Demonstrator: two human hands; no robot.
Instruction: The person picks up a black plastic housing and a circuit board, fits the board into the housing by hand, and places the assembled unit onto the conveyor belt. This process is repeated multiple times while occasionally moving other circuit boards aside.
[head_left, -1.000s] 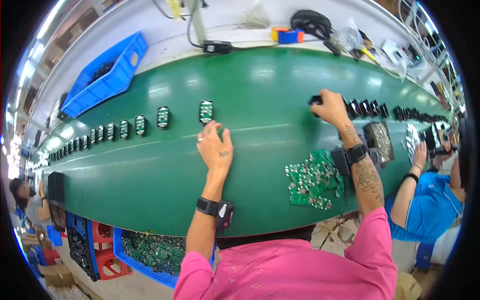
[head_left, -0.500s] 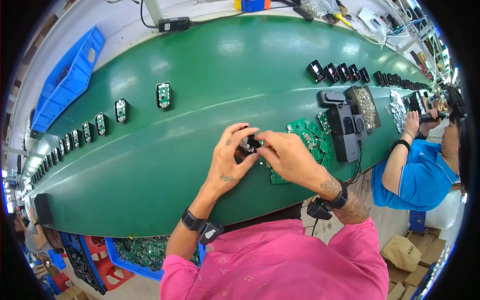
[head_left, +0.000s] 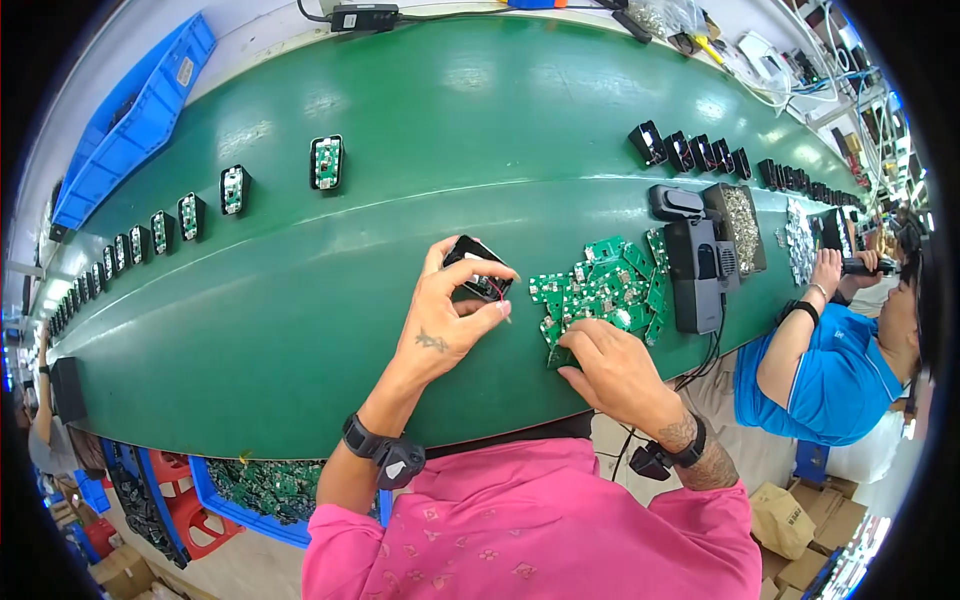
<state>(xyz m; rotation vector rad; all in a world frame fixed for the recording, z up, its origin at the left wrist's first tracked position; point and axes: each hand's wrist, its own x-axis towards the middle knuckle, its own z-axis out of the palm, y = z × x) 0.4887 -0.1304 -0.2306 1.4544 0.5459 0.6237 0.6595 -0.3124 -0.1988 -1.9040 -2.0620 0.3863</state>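
Observation:
My left hand [head_left: 435,315] is closed round a black plastic housing [head_left: 478,262], tilted so its hollow side shows. Thin red and dark wires [head_left: 492,287] are visible inside it, near my thumb and fingertips. My right hand [head_left: 618,372] is at the near left edge of a loose pile of green circuit boards [head_left: 610,290]. Its thumb and index finger close on the corner of one circuit board [head_left: 556,354] there; the fingers partly hide it.
Black housings with boards [head_left: 326,163] line the left side toward a blue bin [head_left: 135,120]. At right are a dark grey device [head_left: 692,275], a tray of small metal parts [head_left: 738,228], and further black housings [head_left: 680,152]. A co-worker in blue [head_left: 830,370] sits at right.
My right hand has left the black housing and moved right and nearer me to the circuit boards. My left hand keeps the housing, now turned so its inside shows more.

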